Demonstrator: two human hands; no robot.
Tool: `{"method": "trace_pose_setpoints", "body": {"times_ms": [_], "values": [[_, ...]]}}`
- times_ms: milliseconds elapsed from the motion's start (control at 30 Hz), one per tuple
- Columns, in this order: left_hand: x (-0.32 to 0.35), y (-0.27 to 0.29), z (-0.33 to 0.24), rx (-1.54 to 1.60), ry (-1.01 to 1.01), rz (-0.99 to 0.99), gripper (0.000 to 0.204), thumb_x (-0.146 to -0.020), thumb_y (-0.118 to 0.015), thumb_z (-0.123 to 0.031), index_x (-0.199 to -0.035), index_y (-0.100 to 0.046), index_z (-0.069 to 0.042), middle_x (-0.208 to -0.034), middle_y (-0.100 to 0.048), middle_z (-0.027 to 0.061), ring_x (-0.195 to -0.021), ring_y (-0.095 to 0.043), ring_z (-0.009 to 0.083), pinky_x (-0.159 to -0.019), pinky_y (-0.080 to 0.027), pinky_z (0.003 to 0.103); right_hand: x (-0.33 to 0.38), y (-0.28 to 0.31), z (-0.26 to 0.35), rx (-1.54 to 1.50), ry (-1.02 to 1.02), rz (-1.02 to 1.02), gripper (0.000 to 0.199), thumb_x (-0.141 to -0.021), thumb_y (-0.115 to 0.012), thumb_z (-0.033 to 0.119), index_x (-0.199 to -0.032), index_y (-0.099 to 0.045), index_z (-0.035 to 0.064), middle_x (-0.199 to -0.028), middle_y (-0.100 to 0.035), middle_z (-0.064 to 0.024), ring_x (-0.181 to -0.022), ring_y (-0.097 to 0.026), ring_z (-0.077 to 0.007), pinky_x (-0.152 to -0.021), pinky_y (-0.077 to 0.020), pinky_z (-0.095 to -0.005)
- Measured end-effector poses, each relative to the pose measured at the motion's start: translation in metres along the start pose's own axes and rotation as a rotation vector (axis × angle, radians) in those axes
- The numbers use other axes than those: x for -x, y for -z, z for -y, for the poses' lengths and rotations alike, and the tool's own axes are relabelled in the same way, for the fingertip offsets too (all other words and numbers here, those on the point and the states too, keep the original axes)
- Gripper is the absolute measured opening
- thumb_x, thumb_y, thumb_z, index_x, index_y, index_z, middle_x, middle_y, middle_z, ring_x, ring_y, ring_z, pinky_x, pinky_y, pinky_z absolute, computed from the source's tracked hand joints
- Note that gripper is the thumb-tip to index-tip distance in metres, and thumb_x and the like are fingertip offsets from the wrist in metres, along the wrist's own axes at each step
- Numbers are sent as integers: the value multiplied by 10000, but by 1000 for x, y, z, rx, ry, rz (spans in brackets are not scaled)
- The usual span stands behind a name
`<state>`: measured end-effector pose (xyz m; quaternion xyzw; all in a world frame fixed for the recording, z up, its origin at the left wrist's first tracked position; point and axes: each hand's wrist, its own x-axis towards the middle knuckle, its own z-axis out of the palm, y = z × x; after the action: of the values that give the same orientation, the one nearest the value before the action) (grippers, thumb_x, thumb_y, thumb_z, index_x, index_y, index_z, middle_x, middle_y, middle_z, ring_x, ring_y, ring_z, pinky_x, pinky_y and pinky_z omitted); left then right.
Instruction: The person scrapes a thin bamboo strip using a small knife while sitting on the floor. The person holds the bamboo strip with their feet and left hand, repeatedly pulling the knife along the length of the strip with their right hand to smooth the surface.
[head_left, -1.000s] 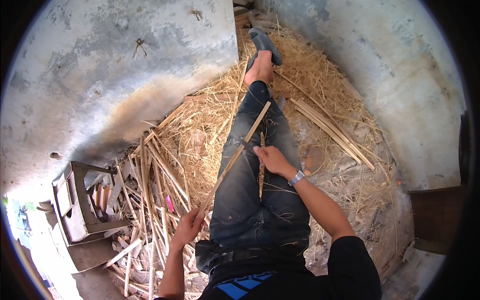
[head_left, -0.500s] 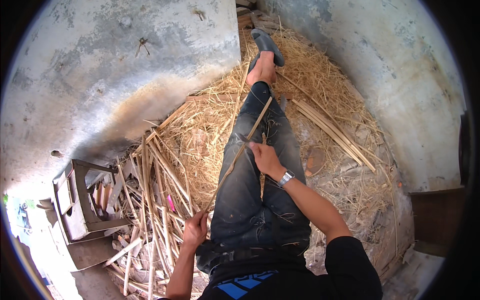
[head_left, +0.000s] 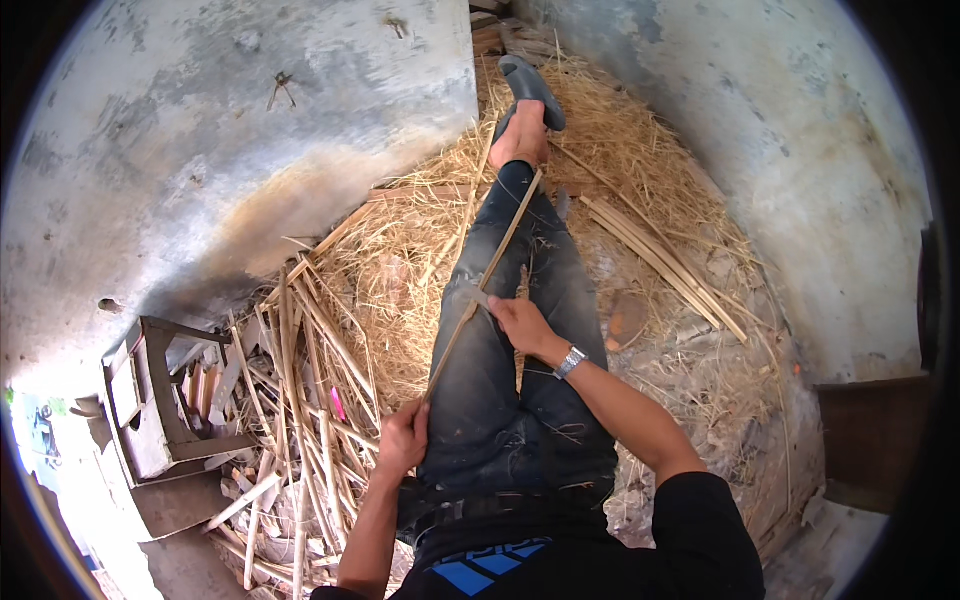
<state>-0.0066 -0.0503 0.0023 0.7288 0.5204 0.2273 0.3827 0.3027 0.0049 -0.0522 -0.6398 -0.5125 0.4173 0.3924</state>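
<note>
A long thin bamboo strip lies slantwise over my outstretched legs in dark trousers. Its near end is in my closed left hand, beside my left thigh; the far end reaches my shins. In my right hand, above the knees, I grip a small knife. The handle is hidden by my fingers, and the grey blade lies across the strip at about its middle. A metal-banded watch is on my right wrist.
Split bamboo sticks are heaped on my left, near a wooden frame. More strips lie to the right of my legs. Straw shavings cover the floor around my sandalled feet. Worn plaster walls rise on both sides.
My right hand and the knife have come slightly nearer to me along the strip. The strip has shifted a little away from me, and my left hand has moved slightly up and right.
</note>
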Motion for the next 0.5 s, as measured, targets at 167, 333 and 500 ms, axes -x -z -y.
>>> {"method": "trace_pose_setpoints", "body": {"times_ms": [167, 333, 500], "values": [[-4, 12, 5, 83, 131, 68, 190, -1044, -645, -131, -986, -717, 35, -633, -577, 122, -546, -511, 133, -531, -420, 350, -3, 15, -2, -307, -321, 96, 650, -1108, -480, 508, -709, -566, 2, -556, -487, -71, -523, -538, -192, -569, -428, -394], [15, 10, 14, 66, 187, 69, 205, -1054, -632, -146, -1069, -744, 26, -623, -568, 78, -564, -506, 106, -531, -408, 330, -20, 39, -16, -29, 32, -279, 628, -1110, -493, 484, -729, -594, -5, -572, -547, -58, -531, -561, -192, -544, -413, -383], [20, 7, 9, 51, 189, 17, 180, -1040, -640, -117, -1073, -738, 30, -648, -595, 150, -564, -542, 170, -568, -460, 366, -47, 41, 18, 212, 58, -390, 535, -1112, -491, 403, -823, -664, -12, -659, -645, -198, -622, -646, -398, -591, -479, -472]]}}
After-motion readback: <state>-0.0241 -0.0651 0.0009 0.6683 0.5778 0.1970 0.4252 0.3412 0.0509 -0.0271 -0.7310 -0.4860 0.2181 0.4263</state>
